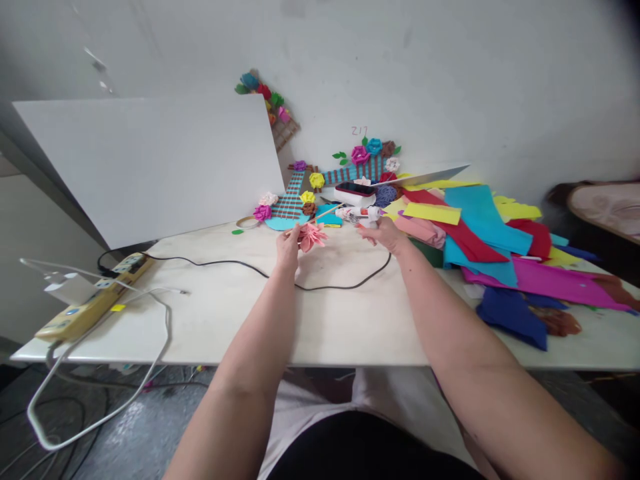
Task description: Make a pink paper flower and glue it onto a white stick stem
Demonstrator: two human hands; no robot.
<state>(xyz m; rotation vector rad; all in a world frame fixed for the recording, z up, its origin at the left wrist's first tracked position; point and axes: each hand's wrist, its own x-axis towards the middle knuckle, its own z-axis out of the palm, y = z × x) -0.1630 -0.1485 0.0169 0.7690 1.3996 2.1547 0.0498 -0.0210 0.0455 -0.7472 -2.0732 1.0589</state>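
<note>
Tabletop (350, 327) sheets (475, 208) lie loose at two o'clock, left hand (288, 249) pinching a formed flower (313, 237), right hand (387, 235) gripping a glue gun (361, 214).

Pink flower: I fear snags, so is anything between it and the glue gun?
Nothing visible lies between flower and glue gun; a thin stick slants just beyond the gap, and the black cable loops nearer the person.

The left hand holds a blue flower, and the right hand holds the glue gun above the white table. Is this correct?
No: the flower in the left hand is pink, not blue, as the head view shows. The right hand holds the glue gun above the white table.
</note>
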